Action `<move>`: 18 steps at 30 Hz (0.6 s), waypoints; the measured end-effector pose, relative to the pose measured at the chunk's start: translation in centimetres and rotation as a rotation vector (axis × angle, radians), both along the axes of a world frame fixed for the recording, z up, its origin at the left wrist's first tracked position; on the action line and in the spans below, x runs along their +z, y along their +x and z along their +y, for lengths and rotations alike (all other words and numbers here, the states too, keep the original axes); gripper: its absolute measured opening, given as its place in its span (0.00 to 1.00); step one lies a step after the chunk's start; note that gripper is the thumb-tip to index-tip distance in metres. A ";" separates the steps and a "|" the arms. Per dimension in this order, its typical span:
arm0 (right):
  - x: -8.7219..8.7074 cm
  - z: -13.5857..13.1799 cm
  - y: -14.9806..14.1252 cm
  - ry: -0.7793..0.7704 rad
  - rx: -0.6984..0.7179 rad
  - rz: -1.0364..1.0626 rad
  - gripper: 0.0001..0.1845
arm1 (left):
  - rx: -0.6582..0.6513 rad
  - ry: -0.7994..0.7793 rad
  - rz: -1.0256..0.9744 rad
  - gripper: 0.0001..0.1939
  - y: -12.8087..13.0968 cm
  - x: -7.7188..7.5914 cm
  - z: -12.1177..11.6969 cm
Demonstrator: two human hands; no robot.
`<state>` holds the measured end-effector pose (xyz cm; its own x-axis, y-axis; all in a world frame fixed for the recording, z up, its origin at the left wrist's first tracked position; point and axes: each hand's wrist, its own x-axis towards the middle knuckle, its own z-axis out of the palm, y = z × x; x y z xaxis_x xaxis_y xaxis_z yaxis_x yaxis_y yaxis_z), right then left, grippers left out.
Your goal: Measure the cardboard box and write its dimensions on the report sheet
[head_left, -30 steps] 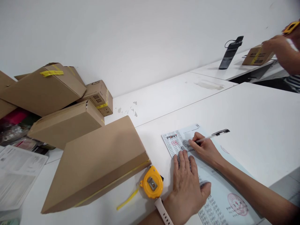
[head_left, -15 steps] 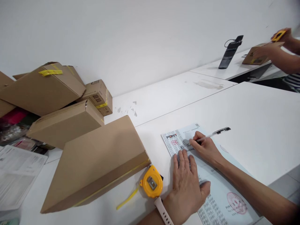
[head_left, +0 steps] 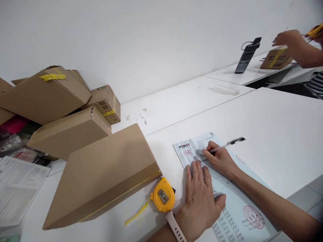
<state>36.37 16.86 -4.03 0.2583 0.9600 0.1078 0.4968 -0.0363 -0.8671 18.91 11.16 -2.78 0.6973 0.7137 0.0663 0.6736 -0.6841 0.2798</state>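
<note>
My left hand [head_left: 200, 198] lies flat with its fingers spread on a pale blue printed document [head_left: 234, 201], which bears a PONY logo and red round stamps. In my right hand [head_left: 222, 159] is a pen [head_left: 230, 143] with a clear barrel and black cap end. Its tip is hidden behind my fingers, close to the top part of the page. A yellow tape measure [head_left: 163, 196] with a yellow strap rests just left of my left wrist. Its upper end touches or nearly touches the corner of a closed flat cardboard box [head_left: 108, 168].
Several cardboard boxes [head_left: 47, 94] are piled at the left, beside printed sheets [head_left: 21, 188]. A dark water bottle [head_left: 246, 57] stands at the back right. Beyond it, a co-worker's hand [head_left: 294, 42] is above a small taped box [head_left: 276, 58], with a yellow tape measure [head_left: 315, 32] nearby.
My right hand and the pen have shifted very slightly left. The co-worker's hands have lifted off the small box, which now shows a different side, and their tape measure has moved right.
</note>
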 end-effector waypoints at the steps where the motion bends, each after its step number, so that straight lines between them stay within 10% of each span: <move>1: 0.0 0.0 0.0 -0.002 -0.002 -0.001 0.15 | -0.001 0.002 0.001 0.42 0.0 0.0 0.0; 18: -0.2 0.3 0.1 0.035 -0.054 0.009 0.15 | -0.004 -0.045 0.012 0.42 -0.1 0.6 0.1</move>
